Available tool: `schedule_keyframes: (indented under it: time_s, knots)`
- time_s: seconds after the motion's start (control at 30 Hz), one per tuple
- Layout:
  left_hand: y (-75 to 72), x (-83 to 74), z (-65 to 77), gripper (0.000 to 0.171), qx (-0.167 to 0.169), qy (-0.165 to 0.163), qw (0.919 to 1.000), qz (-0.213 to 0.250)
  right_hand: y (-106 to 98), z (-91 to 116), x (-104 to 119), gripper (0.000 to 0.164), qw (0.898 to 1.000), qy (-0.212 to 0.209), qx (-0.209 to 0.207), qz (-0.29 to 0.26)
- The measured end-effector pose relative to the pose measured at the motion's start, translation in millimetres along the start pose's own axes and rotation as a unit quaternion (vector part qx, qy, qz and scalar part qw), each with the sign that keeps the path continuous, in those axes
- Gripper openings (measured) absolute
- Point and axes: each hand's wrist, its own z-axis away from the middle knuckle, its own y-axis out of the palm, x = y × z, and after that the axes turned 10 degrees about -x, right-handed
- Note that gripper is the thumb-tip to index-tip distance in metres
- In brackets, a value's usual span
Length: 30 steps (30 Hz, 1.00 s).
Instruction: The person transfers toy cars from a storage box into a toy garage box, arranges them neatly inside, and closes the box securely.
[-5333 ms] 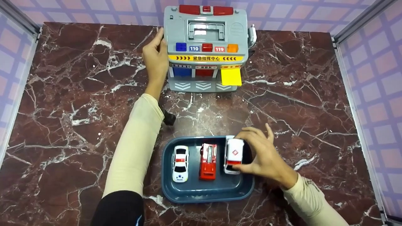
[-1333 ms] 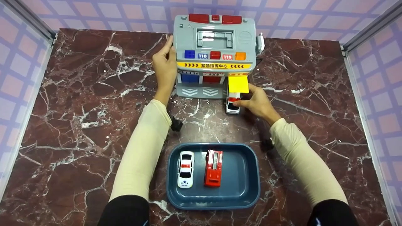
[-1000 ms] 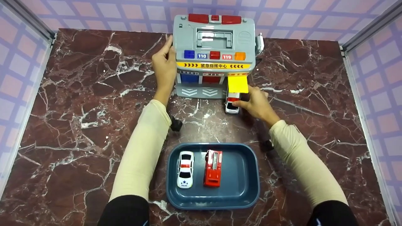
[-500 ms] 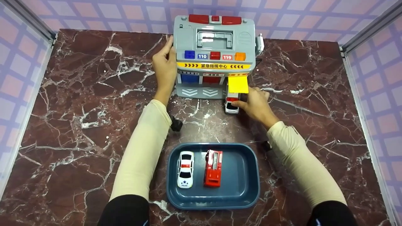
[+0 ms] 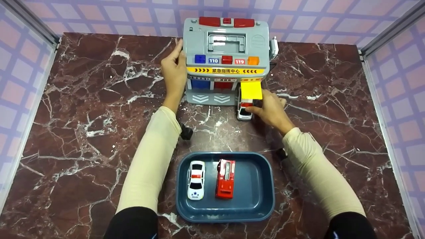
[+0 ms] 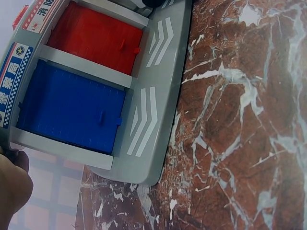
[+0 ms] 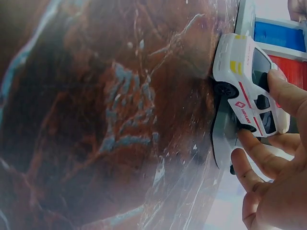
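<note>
A grey toy emergency station (image 5: 229, 39) with a blue shutter (image 6: 72, 105), a red shutter (image 6: 96, 38) and a raised yellow door (image 5: 251, 90) stands at the back of the table. My left hand (image 5: 174, 68) rests against its left side, fingers stretched along it. At the right bay, my right hand (image 5: 273, 108) holds a white toy ambulance (image 5: 245, 113) between thumb and fingers. The yellow door hides the rear of the ambulance in the head view; its front end sticks out past the station's base. In the right wrist view the ambulance (image 7: 244, 81) sits partly over the grey base.
Nearer me, a dark blue tray (image 5: 262, 210) holds a white toy police car (image 5: 196, 181) and a red toy fire truck (image 5: 225, 179). A white handset-like piece (image 5: 274, 47) hangs on the station's right side. Patterned walls (image 5: 398, 99) edge the marbled table (image 5: 83, 149).
Since the earliest frame, my right hand has carried the ambulance from the tray to the station's yellow-door bay. Over the last second it has hardly moved. My left hand has stayed at the station's side.
</note>
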Motion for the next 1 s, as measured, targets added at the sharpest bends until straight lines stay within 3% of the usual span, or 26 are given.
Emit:
schedule_keyframes:
  time_s: [0.5, 1.0]
  knots:
    - [1.3, 4.4, -3.5, 0.035, -0.008, -0.001, 0.9997, -0.024, -0.4, -0.8, -0.8, 0.051, 1.000, -0.003, -0.008, 0.004]
    - [-0.9, 0.3, -0.1, 0.036, -0.003, 0.005, 1.0000, -0.006, 1.3, -1.0, 3.7, 0.057, 0.999, -0.007, -0.023, 0.035]
